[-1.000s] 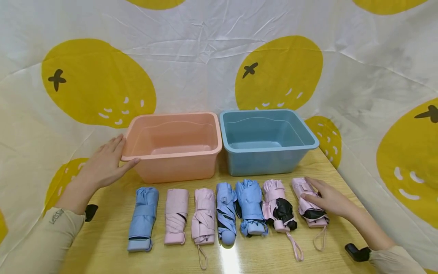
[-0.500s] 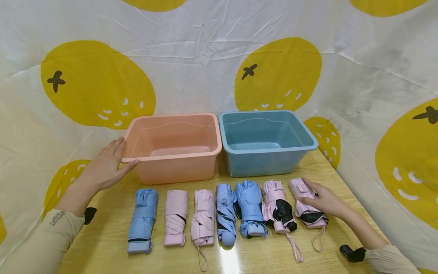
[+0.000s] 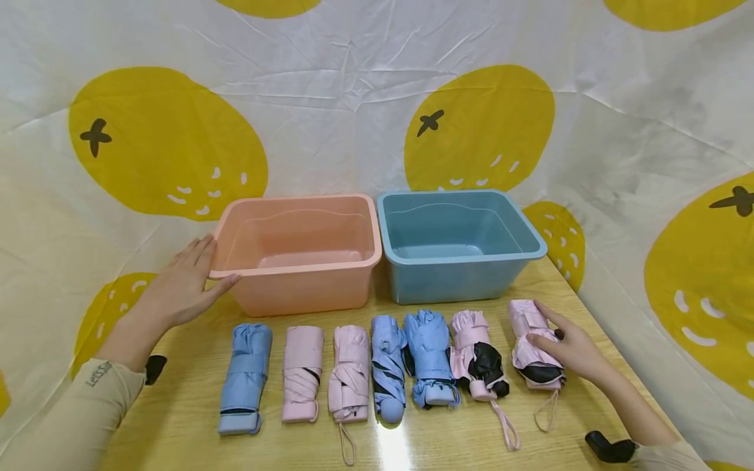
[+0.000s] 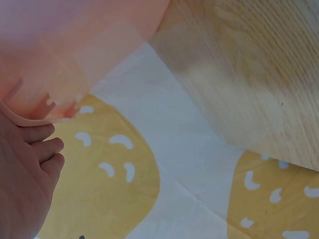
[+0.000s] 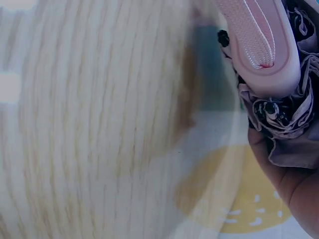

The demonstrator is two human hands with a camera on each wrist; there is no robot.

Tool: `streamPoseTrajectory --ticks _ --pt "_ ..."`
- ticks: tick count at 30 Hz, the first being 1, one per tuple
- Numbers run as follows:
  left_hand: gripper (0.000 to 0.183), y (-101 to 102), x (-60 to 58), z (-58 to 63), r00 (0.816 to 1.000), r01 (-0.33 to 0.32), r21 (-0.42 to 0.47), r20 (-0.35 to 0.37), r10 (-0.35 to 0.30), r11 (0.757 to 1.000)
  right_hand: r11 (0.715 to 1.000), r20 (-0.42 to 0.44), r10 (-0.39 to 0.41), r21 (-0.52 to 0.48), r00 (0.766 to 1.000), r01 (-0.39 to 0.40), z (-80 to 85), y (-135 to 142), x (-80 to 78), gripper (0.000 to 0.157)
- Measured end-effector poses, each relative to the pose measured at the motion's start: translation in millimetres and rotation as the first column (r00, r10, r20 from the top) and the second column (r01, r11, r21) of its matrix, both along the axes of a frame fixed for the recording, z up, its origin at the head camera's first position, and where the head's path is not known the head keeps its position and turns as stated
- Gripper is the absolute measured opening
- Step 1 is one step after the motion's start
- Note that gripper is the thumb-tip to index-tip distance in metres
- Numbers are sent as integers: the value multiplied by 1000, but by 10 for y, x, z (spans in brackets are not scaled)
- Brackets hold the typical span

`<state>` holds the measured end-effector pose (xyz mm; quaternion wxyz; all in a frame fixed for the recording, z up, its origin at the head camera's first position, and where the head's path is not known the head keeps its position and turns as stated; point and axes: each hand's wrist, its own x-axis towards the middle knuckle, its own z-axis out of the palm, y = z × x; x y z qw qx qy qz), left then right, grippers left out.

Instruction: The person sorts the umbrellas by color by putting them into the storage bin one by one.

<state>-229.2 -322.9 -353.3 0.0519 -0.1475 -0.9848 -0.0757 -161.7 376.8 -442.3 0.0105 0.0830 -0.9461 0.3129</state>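
My right hand (image 3: 574,350) grips a folded pink umbrella (image 3: 530,327) at the right end of a row, thumb on its near side and fingers round the far side. The right wrist view shows that umbrella's pink handle end (image 5: 266,77) and strap close up, with part of the hand (image 5: 299,194) around the fabric. My left hand (image 3: 185,281) rests against the left rim of an orange-pink basin (image 3: 306,288), fingers extended along the side and thumb over the front edge. In the left wrist view its fingertips (image 4: 50,149) lie by the rim.
A blue basin (image 3: 465,281) stands right of the pink one. In front lie more folded umbrellas: a blue one (image 3: 244,379), two pink ones side by side, two blue ones (image 3: 432,356) touching, and a pink one (image 3: 474,340) with black lining. A patterned cloth hangs behind the wooden table (image 3: 283,451).
The right-end pink umbrella, in my right hand, has shifted slightly left, then back to the right and a little away from me. My left hand stays on the basin rim.
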Motion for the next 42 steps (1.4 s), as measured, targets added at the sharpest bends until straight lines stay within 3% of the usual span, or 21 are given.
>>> streamPoseTrajectory --ticks 9,16,21,25,33,42 --pt "101 5 -7 -23 1000 -10 8 21 9 1000 972 -70 -86 -227 994 68 219 -55 64 79" --pt "100 -10 4 -11 1000 -4 7 17 4 1000 927 -158 -115 -372 981 49 568 -260 28 78" --pt "99 -18 17 -28 1000 2 3 10 -2 1000 913 -169 -99 -408 981 21 848 -413 -55 77" --pt "98 -26 18 -44 1000 6 12 -11 -6 1000 912 -146 -86 -409 986 19 1063 -557 -187 76" --pt "99 -26 -2 -45 1000 3 2 -4 -3 1000 943 -171 -97 -330 981 36 1387 -890 -521 76" --pt "98 -10 -18 -42 1000 14 4 -15 -14 1000 899 -177 -3 -432 984 -75 1579 -1318 -1046 76"
